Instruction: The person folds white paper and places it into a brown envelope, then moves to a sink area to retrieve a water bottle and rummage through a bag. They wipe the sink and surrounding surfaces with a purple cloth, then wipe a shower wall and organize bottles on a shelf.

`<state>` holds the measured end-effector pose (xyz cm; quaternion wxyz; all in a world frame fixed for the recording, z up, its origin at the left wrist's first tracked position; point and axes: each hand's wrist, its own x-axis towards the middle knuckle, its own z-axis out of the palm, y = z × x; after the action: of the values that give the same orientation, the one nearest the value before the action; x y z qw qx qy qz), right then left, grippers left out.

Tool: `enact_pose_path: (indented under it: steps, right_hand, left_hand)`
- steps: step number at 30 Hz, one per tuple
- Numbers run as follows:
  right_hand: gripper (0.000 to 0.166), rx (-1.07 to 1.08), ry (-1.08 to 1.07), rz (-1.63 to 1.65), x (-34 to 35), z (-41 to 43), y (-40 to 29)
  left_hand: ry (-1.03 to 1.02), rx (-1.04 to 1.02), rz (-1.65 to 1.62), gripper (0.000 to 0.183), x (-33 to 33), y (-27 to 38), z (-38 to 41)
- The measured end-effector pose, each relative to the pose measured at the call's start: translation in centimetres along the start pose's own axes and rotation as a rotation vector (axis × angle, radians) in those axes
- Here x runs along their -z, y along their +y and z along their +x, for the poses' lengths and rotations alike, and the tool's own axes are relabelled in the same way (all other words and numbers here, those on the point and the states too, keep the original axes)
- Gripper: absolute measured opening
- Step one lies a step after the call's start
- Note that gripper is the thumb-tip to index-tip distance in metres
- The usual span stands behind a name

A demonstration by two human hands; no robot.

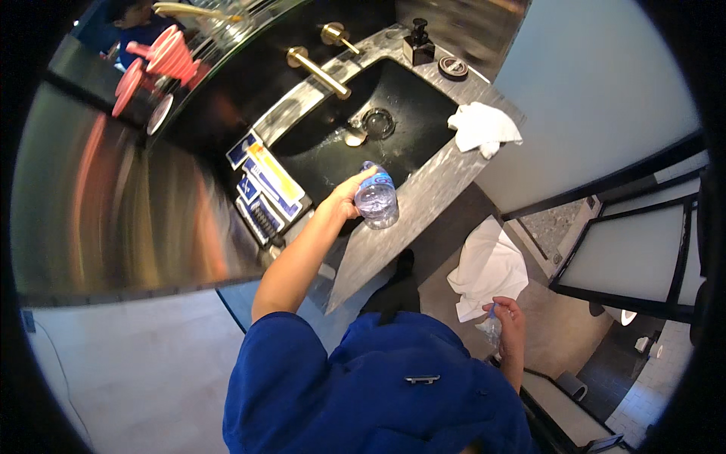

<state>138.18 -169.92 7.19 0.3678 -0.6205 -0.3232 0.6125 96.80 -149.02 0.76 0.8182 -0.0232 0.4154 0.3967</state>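
My left hand [345,198] grips a clear plastic water bottle [379,205] with a blue label. The bottle is over the front rim of a black washbasin [317,139], its neck toward the drain. Clear liquid seems to be inside it. Lower right, beside my blue shirt, my right hand [512,323] holds a small clear plastic item [491,331] with a blue part; I cannot tell what it is. Past its fingertips lies a large white cloth [490,267]. Inside the basin, a small pale object [355,138] sits next to the round drain [378,123].
A brass spout [320,74] and a brass handle [337,37] come from the wall. On the grey stone counter [420,184] are a black soap dispenser [419,45], a round dark tin [453,67] and a crumpled white towel [484,128]. Blue-and-white packets [266,187] fill a tray at left.
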Motion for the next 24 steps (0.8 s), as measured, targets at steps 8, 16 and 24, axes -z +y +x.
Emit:
enact_pose_path:
  steps: [8, 16, 24]
  right_hand:
    - [0.024, -0.085, 0.004, -0.041, -0.7, 7.1, -4.3]
    - [0.035, -0.194, -0.380, 0.157, -1.3, 15.3, -7.6]
    - [0.032, -0.168, -0.999, 0.392, -6.8, 26.8, -14.7]
  left_hand:
    - [-0.159, -0.054, 0.142, 0.027, -6.2, 6.0, 11.4]
    - [-0.012, -0.236, -0.368, 0.031, -3.6, 2.0, 7.9]
    - [-0.105, -0.380, -0.714, 0.028, -3.5, -4.2, 2.0]
